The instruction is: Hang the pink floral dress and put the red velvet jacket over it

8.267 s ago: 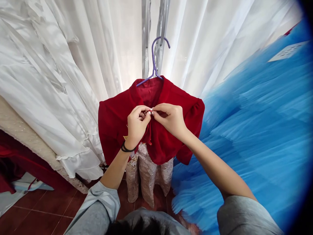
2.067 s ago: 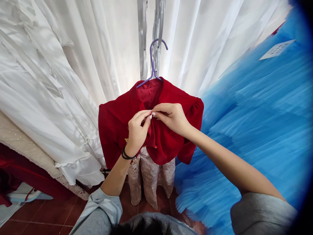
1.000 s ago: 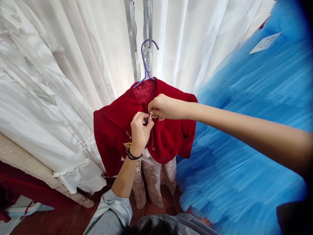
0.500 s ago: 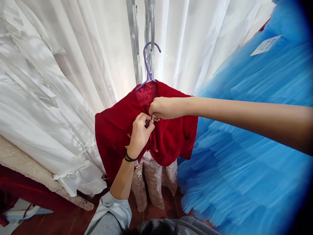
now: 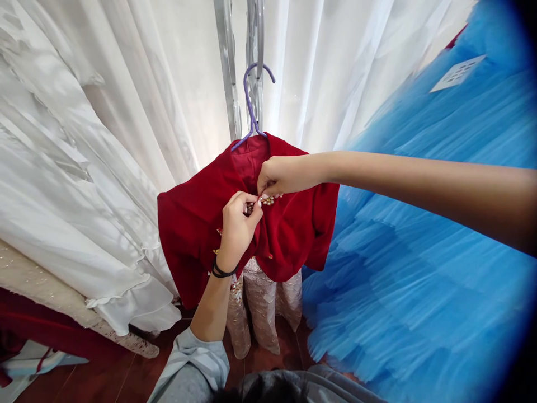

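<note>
Long white folded curtain point(image 5: 310, 56) and a bright blue, layered tulle gown point(image 5: 419, 268).
The curtain fills the upper centre behind slim silver metal bars point(image 5: 229, 67); a white ruffle-hemmed cloth garment point(image 5: 62, 190) hangs at left, with beige sparkling fabric point(image 5: 42, 291) and dark red cloth point(image 5: 37, 322) lower left. The gown covers the right side, a white rectangular card point(image 5: 458, 74) at upper right. Reddish-brown floor tiles point(image 5: 104, 375) show lower left.

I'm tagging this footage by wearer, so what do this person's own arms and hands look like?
Both the left hand and the right hand are ungloved. The left arm has thin black bands around the wrist and a grey sleeve with a lighter, folded-looking edge. The right arm is bare as far as it shows; its sleeve is out of view.
</note>
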`<state>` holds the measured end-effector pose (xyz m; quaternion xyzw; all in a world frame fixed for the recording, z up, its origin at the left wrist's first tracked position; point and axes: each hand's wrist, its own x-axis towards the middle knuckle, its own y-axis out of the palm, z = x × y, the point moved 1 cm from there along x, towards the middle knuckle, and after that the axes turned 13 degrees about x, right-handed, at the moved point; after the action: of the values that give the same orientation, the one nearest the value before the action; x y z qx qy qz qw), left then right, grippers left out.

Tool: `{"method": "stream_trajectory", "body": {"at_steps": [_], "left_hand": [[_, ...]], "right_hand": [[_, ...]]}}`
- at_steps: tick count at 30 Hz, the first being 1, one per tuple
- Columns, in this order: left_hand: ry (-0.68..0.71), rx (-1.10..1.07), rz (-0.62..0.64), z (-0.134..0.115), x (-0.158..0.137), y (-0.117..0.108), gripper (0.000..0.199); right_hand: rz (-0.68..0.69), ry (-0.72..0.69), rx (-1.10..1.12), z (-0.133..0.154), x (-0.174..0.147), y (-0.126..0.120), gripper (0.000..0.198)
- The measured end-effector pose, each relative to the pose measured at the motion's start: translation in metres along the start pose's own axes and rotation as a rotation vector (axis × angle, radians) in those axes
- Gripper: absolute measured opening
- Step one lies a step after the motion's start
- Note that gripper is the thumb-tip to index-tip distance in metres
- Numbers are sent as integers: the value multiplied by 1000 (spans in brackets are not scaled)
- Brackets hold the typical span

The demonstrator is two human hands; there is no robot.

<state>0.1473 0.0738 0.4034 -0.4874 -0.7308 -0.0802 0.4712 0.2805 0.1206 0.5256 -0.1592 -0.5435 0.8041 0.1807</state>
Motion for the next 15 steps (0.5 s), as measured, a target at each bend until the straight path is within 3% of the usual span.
{"method": "stream_trajectory", "body": {"at_steps": [7,15], "left_hand": [[-28,-39,33,-3,-1,-2,9],[-74,-96,99,-2,3,-3,6]], "right_hand": [[-13,72,22,10,-2,-1,11],[20,154,292,5,4,-6,10]]}}
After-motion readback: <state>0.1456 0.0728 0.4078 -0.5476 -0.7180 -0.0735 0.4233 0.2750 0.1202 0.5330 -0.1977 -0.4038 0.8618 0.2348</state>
